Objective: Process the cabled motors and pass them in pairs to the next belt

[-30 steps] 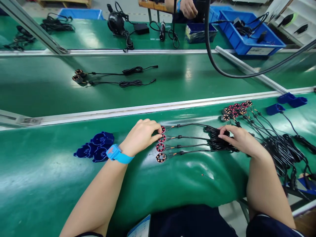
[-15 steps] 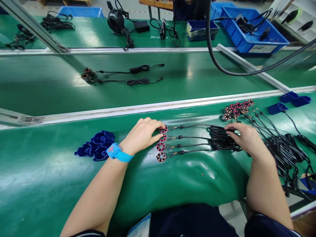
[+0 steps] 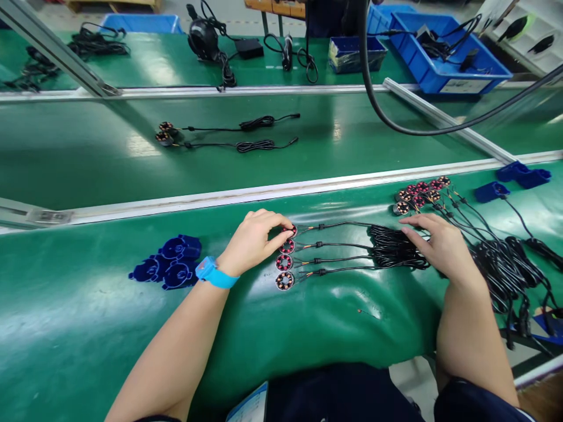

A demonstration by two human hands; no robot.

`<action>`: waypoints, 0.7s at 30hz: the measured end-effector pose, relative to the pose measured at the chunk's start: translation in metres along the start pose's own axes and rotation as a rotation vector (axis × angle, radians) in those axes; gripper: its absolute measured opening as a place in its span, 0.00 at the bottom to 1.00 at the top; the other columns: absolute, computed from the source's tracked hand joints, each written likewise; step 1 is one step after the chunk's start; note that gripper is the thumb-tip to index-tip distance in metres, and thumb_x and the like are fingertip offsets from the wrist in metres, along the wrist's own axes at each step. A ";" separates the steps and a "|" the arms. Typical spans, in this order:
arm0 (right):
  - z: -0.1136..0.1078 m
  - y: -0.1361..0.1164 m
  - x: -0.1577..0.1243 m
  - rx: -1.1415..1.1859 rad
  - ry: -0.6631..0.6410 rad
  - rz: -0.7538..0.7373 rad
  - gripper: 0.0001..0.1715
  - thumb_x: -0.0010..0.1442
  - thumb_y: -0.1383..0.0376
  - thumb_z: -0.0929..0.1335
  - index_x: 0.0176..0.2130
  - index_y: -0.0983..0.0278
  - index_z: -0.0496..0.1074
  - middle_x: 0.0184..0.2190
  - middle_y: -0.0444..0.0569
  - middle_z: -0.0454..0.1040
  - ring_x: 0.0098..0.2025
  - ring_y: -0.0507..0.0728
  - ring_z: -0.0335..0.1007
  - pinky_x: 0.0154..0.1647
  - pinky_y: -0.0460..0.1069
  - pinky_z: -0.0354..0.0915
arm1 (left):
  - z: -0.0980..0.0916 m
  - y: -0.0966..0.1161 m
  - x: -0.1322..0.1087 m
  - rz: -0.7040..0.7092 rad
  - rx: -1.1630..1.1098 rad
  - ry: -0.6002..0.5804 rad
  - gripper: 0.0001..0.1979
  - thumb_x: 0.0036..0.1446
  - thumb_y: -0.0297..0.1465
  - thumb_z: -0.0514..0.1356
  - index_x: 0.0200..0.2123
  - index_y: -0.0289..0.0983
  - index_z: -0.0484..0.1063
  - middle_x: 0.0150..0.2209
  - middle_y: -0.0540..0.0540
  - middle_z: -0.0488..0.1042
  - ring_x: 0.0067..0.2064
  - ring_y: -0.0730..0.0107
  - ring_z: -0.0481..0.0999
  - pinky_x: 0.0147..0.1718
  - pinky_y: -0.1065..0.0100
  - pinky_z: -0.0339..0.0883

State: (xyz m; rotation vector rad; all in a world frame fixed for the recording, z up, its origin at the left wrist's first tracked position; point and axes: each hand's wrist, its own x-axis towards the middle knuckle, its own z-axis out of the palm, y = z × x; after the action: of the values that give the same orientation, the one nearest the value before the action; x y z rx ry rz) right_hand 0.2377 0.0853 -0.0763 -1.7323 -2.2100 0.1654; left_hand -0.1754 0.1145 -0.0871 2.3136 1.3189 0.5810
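Several round motor stators with copper and red windings lie in a column on the green mat [image 3: 246,351]. My left hand [image 3: 257,240], with a blue band at its wrist, pinches the farthest stator [image 3: 290,230] between thumb and forefinger. The nearest stator [image 3: 285,281] lies flat at the other end of the column. From each one a black cable runs right into coiled cable bundles [image 3: 391,247] lying side by side. My right hand [image 3: 440,243] is at the right end of these bundles, thumb and forefinger apart; its other fingers are partly hidden.
Dark blue plastic housings [image 3: 169,261] sit left of my left hand. More stators [image 3: 420,193] with tangled cables [image 3: 497,269] lie at right, near other blue housings [image 3: 523,176]. Beyond a metal rail [image 3: 246,196], two wired stators [image 3: 165,133] rest on a green belt. A thick black cable [image 3: 396,122] hangs ahead.
My right thumb and forefinger have parted at the cable bundles. My left hand keeps its place at the farthest stator. The two stators on the belt have shifted right.
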 end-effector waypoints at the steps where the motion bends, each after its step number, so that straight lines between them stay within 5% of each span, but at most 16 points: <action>1: -0.001 -0.003 0.001 0.004 0.008 0.004 0.17 0.68 0.55 0.64 0.47 0.60 0.76 0.46 0.51 0.78 0.47 0.62 0.75 0.48 0.56 0.70 | 0.000 -0.002 -0.003 -0.043 -0.061 0.058 0.09 0.64 0.40 0.58 0.41 0.42 0.74 0.42 0.48 0.79 0.44 0.61 0.74 0.45 0.58 0.65; 9: 0.003 -0.012 0.006 0.009 -0.042 -0.017 0.17 0.68 0.55 0.65 0.48 0.61 0.76 0.43 0.51 0.79 0.42 0.61 0.77 0.46 0.55 0.69 | 0.002 -0.048 -0.052 -0.490 -0.337 0.533 0.13 0.59 0.41 0.63 0.44 0.41 0.72 0.45 0.48 0.76 0.46 0.64 0.76 0.45 0.61 0.69; 15: 0.003 -0.020 0.009 0.014 -0.036 -0.043 0.18 0.68 0.55 0.65 0.47 0.62 0.76 0.44 0.52 0.79 0.41 0.61 0.77 0.46 0.56 0.69 | -0.014 -0.077 -0.067 -0.560 -0.478 0.864 0.11 0.58 0.38 0.65 0.42 0.42 0.69 0.41 0.55 0.73 0.46 0.68 0.73 0.50 0.57 0.68; 21: -0.005 -0.045 0.055 -0.009 -0.156 -0.274 0.16 0.68 0.55 0.64 0.46 0.60 0.76 0.45 0.50 0.78 0.48 0.62 0.74 0.53 0.58 0.66 | -0.008 -0.073 -0.063 -0.611 -0.540 0.785 0.11 0.59 0.40 0.63 0.41 0.42 0.69 0.39 0.54 0.72 0.47 0.65 0.73 0.44 0.56 0.67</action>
State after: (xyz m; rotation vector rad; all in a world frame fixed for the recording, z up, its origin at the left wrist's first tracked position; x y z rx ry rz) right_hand 0.1861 0.1257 -0.0482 -1.4446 -2.5362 0.2312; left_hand -0.2604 0.0947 -0.1295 1.1685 1.7872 1.4707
